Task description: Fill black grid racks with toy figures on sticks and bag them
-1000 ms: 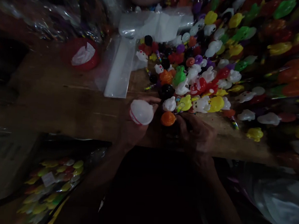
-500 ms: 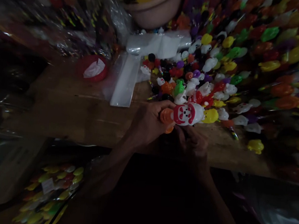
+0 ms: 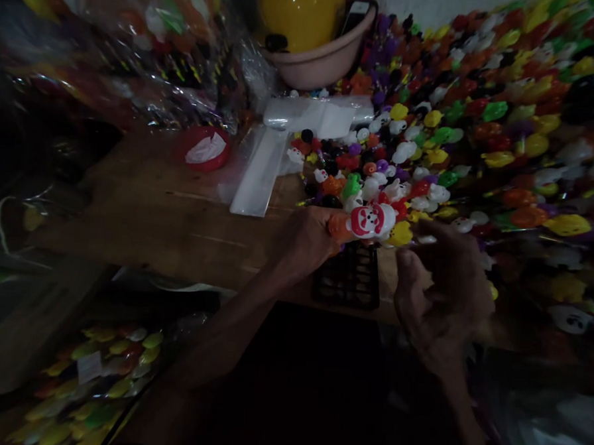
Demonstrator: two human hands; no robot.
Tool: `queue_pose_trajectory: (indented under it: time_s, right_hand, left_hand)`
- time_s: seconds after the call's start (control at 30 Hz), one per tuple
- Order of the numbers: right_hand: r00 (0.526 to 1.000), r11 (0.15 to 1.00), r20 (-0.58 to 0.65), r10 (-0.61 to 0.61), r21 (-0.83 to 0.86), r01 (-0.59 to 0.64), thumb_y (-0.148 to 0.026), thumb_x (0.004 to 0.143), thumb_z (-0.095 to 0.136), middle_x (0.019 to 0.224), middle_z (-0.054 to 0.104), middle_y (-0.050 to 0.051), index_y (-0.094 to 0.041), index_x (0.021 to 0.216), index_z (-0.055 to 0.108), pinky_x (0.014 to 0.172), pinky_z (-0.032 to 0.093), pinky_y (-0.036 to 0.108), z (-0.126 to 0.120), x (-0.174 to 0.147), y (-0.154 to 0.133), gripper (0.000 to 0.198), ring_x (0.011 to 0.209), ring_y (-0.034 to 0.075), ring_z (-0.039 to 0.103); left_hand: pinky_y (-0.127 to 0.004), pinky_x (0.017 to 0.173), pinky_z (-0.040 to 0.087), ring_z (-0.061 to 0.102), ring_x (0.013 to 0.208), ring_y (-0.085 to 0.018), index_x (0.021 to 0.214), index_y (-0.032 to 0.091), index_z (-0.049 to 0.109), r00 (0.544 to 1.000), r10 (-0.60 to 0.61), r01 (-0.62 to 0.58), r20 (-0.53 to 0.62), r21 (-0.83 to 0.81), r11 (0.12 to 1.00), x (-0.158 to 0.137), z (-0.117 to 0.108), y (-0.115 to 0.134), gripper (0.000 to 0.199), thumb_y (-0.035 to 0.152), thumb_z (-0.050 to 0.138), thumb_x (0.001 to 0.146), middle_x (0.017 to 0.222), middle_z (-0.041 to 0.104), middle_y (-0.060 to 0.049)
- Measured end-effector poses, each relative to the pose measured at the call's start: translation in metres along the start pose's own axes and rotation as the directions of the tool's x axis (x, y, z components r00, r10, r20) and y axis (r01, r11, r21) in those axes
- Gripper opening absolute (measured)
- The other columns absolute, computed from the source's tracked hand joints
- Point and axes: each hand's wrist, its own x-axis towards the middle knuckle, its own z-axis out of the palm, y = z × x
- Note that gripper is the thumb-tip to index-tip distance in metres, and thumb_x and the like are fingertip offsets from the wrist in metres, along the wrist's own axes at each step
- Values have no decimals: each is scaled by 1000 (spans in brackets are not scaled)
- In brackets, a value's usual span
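Observation:
My left hand (image 3: pixel 306 239) is closed around an orange plastic figure (image 3: pixel 337 226), and next to it a white-and-red Santa-faced plastic figure (image 3: pixel 374 220) sticks out past the fingers. Whether the yellow figure (image 3: pixel 400 233) beside them belongs to the same bunch I cannot tell. My right hand (image 3: pixel 443 290) is apart from the left, thumb and fingers spread, at the near edge of a heap of small coloured plastic figures (image 3: pixel 405 152). It is somewhat blurred, and nothing shows in it. Below the held figures lies a black grid-like tray (image 3: pixel 348 278).
Clear plastic bags (image 3: pixel 260 174) lie on the wooden table (image 3: pixel 177 223), left of the heap. A red bowl (image 3: pixel 213 158) with white paper stands further left. Behind is a pink basin (image 3: pixel 320 67) holding a yellow round object (image 3: pixel 300 13). Bagged figures (image 3: pixel 104 372) lie below left.
My right hand has moved away from the left, to the right, and its fingers have spread. The black tray has come into sight. The left hand still grips the figures, and the camera view has shifted.

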Motion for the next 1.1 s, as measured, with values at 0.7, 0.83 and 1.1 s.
queue_pose_trajectory:
  time_s: [0.7, 0.83, 1.1]
  right_hand:
    - [958, 770, 231, 170, -638, 17, -34, 89, 62, 107, 67, 12, -23, 127, 68, 61, 44, 32, -37, -32, 78, 40, 77, 22, 61]
    - [942, 812, 270, 199, -583, -4, -37, 94, 57, 99, 64, 10, -22, 124, 68, 65, 43, 30, -24, -40, 93, 36, 80, 20, 58]
    - [920, 843, 313, 235, -537, -32, -41, 92, 61, 90, 65, 8, -20, 107, 73, 57, 40, 31, -82, -52, 113, 28, 64, 18, 55]
  left_hand:
    - [-27, 52, 38, 48, 57, -11, 74, 26, 75, 978, 148, -146, -145, 25, 989, 7, 8, -15, 8, 28, 82, 74, 65, 56, 2]
    - [-27, 54, 41, 47, 57, -10, 71, 25, 73, 977, 152, -153, -147, 4, 988, 7, 7, -15, 10, 26, 84, 72, 68, 61, 2]
    - [-27, 58, 43, 54, 61, -10, 72, 22, 73, 978, 140, -137, -158, 30, 990, 7, 4, -14, 10, 26, 83, 72, 70, 64, 2]
